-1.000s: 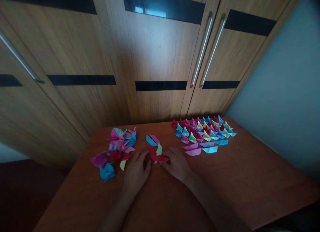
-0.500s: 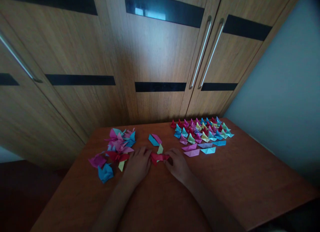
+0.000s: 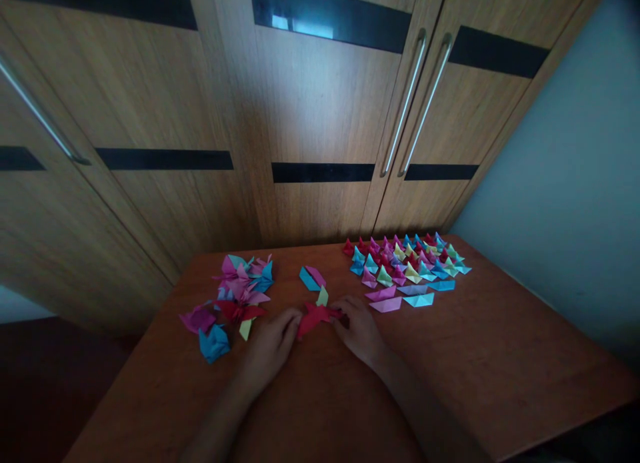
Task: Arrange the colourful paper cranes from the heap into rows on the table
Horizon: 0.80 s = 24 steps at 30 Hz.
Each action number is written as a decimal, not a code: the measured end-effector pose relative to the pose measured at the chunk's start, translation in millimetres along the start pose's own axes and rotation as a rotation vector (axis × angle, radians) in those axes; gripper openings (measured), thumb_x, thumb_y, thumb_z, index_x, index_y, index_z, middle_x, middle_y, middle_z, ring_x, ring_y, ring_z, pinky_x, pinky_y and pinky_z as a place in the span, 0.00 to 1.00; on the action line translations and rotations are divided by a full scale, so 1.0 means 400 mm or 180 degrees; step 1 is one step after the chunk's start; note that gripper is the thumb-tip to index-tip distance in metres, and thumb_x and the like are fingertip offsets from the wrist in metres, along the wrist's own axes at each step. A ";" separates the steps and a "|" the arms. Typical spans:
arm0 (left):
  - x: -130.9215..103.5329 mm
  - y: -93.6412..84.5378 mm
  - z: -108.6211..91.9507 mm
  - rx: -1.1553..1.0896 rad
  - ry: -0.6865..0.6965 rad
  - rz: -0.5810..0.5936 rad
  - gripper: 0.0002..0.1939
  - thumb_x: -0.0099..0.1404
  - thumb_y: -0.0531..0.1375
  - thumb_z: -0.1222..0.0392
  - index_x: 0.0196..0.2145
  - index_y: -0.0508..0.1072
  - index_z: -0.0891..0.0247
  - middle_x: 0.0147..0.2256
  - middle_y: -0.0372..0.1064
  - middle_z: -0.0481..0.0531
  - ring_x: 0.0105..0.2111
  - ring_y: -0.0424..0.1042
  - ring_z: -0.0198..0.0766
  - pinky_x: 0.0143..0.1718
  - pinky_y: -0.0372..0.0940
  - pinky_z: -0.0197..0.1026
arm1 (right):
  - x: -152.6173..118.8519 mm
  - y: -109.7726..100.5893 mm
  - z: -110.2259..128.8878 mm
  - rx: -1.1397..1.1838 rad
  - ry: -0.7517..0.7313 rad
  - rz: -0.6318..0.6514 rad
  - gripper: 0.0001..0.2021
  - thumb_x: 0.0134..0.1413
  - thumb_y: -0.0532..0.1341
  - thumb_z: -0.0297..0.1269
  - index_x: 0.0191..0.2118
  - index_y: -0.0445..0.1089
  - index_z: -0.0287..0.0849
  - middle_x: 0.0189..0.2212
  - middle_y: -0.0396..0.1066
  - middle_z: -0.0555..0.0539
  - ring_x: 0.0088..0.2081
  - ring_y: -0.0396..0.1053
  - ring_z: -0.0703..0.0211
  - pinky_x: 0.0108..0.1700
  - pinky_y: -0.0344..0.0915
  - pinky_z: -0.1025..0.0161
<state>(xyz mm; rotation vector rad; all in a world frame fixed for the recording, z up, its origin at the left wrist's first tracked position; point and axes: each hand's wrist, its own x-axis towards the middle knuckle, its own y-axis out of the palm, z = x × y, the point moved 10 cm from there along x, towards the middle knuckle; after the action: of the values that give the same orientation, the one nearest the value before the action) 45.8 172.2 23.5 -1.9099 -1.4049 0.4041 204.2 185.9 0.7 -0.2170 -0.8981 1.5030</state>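
A red folded paper piece (image 3: 314, 318) with several points lies between my hands, just above the tabletop or on it. My left hand (image 3: 273, 343) is closed, its thumb and fingers pinching the left end. Closed on the right end is my right hand (image 3: 361, 333), fingertips curled over the edge. A pale green paper piece (image 3: 323, 296) sits right behind the red one, partly covered by it. Farther back, a blue and pink folded strip (image 3: 311, 278) lies flat. Beside my left hand is another pale green piece (image 3: 245, 329).
Crumpled-looking folded papers in pink, red and blue (image 3: 243, 291) are heaped at the left, with a blue one (image 3: 214, 344) in front. Rows of small colourful paper boats (image 3: 400, 262) stand at the back right, flat folded strips (image 3: 419, 300) before them. A wooden wardrobe (image 3: 320, 213) borders the table (image 3: 450, 383).
The red paper has spread from a narrow strip into a wider, pointed shape. My left hand has shifted slightly toward me, while the right stays close to its earlier place.
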 end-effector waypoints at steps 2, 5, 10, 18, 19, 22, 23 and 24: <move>0.003 0.010 0.006 -0.0462 -0.0189 -0.0002 0.15 0.69 0.45 0.55 0.31 0.67 0.59 0.24 0.70 0.46 0.23 0.70 0.35 0.28 0.63 0.35 | 0.000 -0.018 0.011 0.0162 0.0040 -0.0126 0.09 0.51 0.59 0.29 0.39 0.71 0.45 0.37 0.70 0.46 0.42 0.65 0.52 0.46 0.62 0.56; 0.015 0.022 0.000 -0.0808 -0.0297 -0.0097 0.15 0.68 0.47 0.53 0.31 0.67 0.60 0.23 0.69 0.44 0.19 0.67 0.33 0.24 0.61 0.33 | -0.002 -0.040 0.021 0.0822 0.0239 -0.0294 0.09 0.58 0.56 0.37 0.41 0.70 0.45 0.38 0.71 0.46 0.42 0.67 0.54 0.45 0.63 0.57; 0.051 0.037 -0.049 -0.0697 -0.0091 -0.0251 0.13 0.67 0.50 0.54 0.31 0.70 0.61 0.24 0.69 0.45 0.23 0.68 0.34 0.27 0.61 0.34 | -0.014 -0.009 0.007 0.2222 0.0778 -0.0200 0.11 0.56 0.58 0.46 0.36 0.68 0.43 0.30 0.70 0.50 0.32 0.68 0.60 0.33 0.64 0.65; 0.062 0.083 -0.039 -0.0697 -0.0090 -0.0238 0.10 0.64 0.54 0.56 0.38 0.72 0.60 0.27 0.72 0.46 0.26 0.71 0.36 0.29 0.64 0.35 | -0.042 -0.105 -0.094 0.2095 0.1116 -0.0951 0.12 0.50 0.63 0.47 0.30 0.69 0.42 0.25 0.70 0.51 0.28 0.66 0.61 0.31 0.63 0.66; 0.058 0.081 -0.031 -0.0619 -0.0105 -0.0278 0.09 0.63 0.54 0.56 0.38 0.73 0.60 0.28 0.73 0.47 0.27 0.72 0.37 0.30 0.64 0.36 | -0.051 -0.146 -0.119 0.2057 0.1120 -0.1169 0.13 0.49 0.63 0.47 0.31 0.70 0.42 0.27 0.71 0.51 0.29 0.67 0.61 0.32 0.63 0.66; 0.047 0.069 -0.020 -0.0397 -0.0049 -0.0353 0.08 0.63 0.54 0.58 0.36 0.73 0.59 0.31 0.75 0.48 0.31 0.73 0.38 0.34 0.65 0.37 | -0.097 -0.297 -0.228 0.1788 0.1250 -0.1853 0.16 0.48 0.64 0.49 0.35 0.72 0.41 0.30 0.73 0.49 0.30 0.68 0.61 0.32 0.63 0.66; 0.044 0.066 -0.021 -0.0334 -0.0011 -0.0356 0.08 0.63 0.54 0.59 0.35 0.73 0.59 0.32 0.75 0.48 0.32 0.73 0.38 0.34 0.65 0.37 | -0.120 -0.352 -0.274 0.1617 0.1348 -0.2067 0.18 0.46 0.64 0.50 0.37 0.72 0.40 0.31 0.74 0.48 0.30 0.68 0.61 0.31 0.62 0.66; 0.043 0.066 -0.022 -0.0268 0.0024 -0.0349 0.08 0.63 0.54 0.59 0.34 0.73 0.58 0.32 0.75 0.48 0.32 0.73 0.38 0.34 0.65 0.36 | -0.142 -0.402 -0.322 0.1428 0.1471 -0.2190 0.20 0.45 0.65 0.51 0.38 0.72 0.39 0.32 0.75 0.46 0.30 0.69 0.59 0.30 0.63 0.66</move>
<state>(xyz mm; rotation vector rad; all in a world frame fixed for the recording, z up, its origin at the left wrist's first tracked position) 75.7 180.8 14.0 -1.8883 -1.5352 0.2890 416.8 166.6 -4.7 0.0760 -0.2034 0.9114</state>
